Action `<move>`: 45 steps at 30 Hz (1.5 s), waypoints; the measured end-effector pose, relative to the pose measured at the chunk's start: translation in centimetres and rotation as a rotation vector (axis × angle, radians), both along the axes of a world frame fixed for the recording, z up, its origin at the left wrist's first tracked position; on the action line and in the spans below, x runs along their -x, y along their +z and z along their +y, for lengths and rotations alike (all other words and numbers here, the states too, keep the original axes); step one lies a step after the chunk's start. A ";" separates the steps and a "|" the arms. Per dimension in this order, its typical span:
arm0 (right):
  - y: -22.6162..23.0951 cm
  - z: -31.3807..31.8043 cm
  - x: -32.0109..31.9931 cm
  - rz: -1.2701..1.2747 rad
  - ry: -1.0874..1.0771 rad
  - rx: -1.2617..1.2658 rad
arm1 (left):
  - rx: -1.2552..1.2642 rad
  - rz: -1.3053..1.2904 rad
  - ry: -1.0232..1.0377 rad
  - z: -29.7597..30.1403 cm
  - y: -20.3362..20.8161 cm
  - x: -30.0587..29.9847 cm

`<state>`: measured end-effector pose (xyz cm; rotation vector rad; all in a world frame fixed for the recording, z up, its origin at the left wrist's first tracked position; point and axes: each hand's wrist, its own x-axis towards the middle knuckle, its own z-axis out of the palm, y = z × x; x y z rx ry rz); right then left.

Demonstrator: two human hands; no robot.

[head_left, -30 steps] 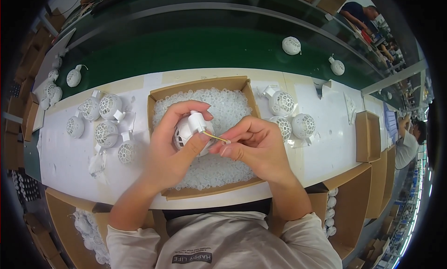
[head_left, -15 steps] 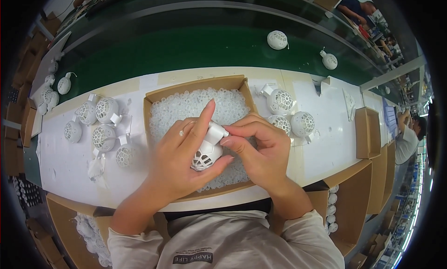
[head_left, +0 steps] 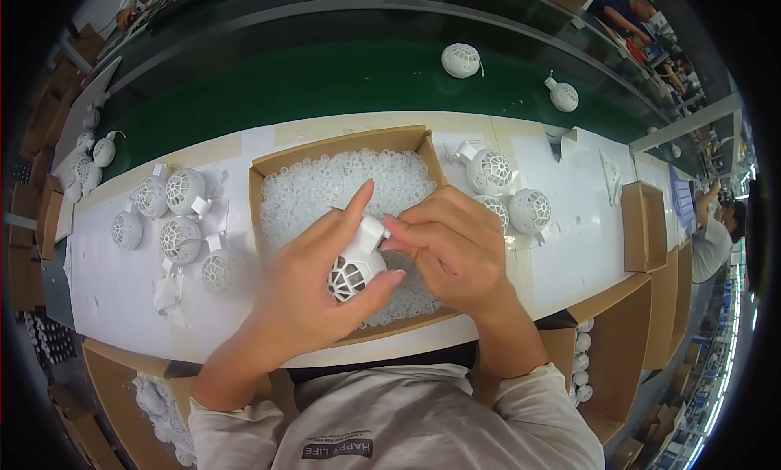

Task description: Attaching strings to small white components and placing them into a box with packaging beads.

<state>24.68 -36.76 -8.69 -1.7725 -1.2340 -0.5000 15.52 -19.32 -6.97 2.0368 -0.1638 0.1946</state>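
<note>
A white ball-shaped plastic housing [head_left: 358, 268] with a lattice grille and a short neck is gripped in my left hand [head_left: 305, 275], its thumb along the near side and index finger pointing up. At the neck's end my right hand [head_left: 460, 246] pinches with thumb and forefinger, the other fingers curled; what sits between the tips is too small to make out. Both hands are above a cardboard box [head_left: 429, 153] filled with small clear plastic rings [head_left: 350, 177].
Several similar white housings [head_left: 181, 240] lie on the white table at left, and more [head_left: 490, 173] at right. Beyond runs a green conveyor belt [head_left: 325, 87] carrying housings [head_left: 461, 61]. Open cartons [head_left: 618, 340] stand at both near corners; a small empty box [head_left: 643, 226] sits at right.
My right hand's fingers have curled in more, and its fingertips have shifted slightly left at the neck. The housing has tilted a little. Housings on the belt have moved left.
</note>
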 end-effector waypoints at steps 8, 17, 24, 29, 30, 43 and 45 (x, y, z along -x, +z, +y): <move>-0.6 0.2 0.3 0.213 -0.077 0.061 | -0.585 -0.131 0.094 -0.6 0.1 0.0; 0.8 0.1 1.7 0.675 0.135 0.012 | -0.235 -0.136 -0.016 2.3 3.1 2.1; -2.5 0.3 2.0 0.007 -0.217 0.514 | -0.696 0.723 0.244 12.3 8.9 16.7; -2.1 0.3 2.1 0.003 -0.283 0.534 | -0.651 1.099 0.695 17.3 8.1 24.2; -2.1 0.2 1.9 0.011 -0.260 0.528 | -0.775 0.883 0.554 16.9 9.0 23.4; -1.6 -0.9 1.5 0.021 -0.139 0.448 | -0.464 0.109 0.111 8.7 2.1 -18.0; -1.3 -0.9 1.7 -0.007 -0.102 0.440 | -0.626 -0.017 0.120 8.0 -0.8 -23.4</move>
